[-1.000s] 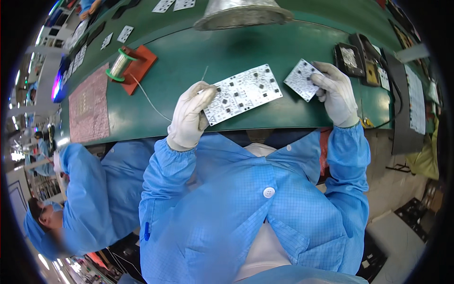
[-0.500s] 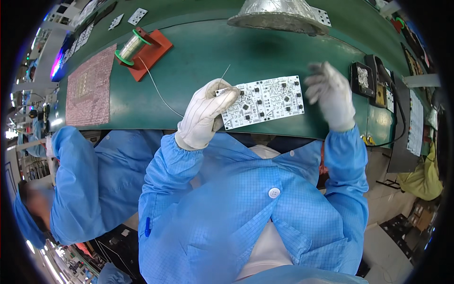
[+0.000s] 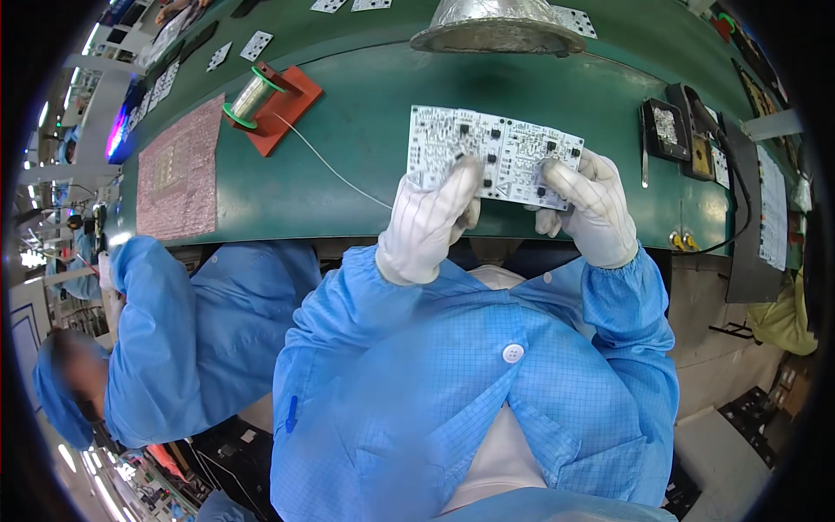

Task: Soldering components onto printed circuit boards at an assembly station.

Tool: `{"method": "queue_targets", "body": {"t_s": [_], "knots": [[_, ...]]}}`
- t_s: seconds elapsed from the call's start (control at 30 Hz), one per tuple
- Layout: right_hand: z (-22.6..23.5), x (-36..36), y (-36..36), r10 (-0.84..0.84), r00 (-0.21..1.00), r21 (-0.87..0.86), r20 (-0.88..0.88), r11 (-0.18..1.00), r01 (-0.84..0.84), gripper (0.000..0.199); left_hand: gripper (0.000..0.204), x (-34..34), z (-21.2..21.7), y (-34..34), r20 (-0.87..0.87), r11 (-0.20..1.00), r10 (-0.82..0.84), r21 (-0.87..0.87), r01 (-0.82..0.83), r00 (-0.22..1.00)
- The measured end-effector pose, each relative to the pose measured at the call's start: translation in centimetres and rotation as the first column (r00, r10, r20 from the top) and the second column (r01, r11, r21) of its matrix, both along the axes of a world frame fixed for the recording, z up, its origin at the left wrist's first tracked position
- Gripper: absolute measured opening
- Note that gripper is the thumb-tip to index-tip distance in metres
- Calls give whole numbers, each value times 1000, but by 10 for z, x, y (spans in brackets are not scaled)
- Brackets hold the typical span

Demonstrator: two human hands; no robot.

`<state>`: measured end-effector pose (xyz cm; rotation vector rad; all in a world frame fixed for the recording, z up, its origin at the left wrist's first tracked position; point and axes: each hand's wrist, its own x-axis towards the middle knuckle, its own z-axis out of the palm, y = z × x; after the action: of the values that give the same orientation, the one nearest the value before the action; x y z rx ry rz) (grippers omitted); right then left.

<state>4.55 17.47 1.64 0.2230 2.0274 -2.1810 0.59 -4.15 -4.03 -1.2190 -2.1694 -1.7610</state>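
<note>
A white printed circuit board panel (image 3: 500,152) with small black components is held above the green bench's near edge. My left hand (image 3: 430,224), in a white glove, grips its lower left part, thumb on the face. At the lower right corner my right hand (image 3: 600,209), also gloved, pinches the board with its thumb on top. A thin solder wire (image 3: 335,172) runs from a spool (image 3: 254,97) with green flanges to my left glove; its end is hidden there. The spool sits on a red stand (image 3: 300,94).
A metal hood (image 3: 500,30) hangs over the far side. Pink bubble wrap (image 3: 180,170) lies left. On the right are a black tray of small parts (image 3: 665,129), tweezers (image 3: 644,163) and a black cable (image 3: 744,196). A co-worker in blue (image 3: 196,339) sits at left.
My right hand has come in from the right and taken hold of the board's right corner. The board has moved up and tilted the other way; my left hand has shifted right along its lower edge.
</note>
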Motion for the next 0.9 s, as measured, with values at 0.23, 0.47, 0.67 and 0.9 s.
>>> {"method": "queue_targets", "body": {"t_s": [0.23,0.47,0.67,0.9], "knots": [[-1,10,-14,-8,972,261,-236,963,71,25,56,7,18,-2,-427,917,236,-200,-346,873],[-15,12,-24,186,674,637,-715,571,518,16,27,12,19,25,-435,822,537,78,-564,722],[1,12,-14,-213,960,2,-183,976,217,28,58,7,27,0,-551,847,408,-68,-526,728],[-12,9,-13,-159,948,117,-274,973,197,28,65,11,12,-1,-265,909,373,-91,-408,889]]}}
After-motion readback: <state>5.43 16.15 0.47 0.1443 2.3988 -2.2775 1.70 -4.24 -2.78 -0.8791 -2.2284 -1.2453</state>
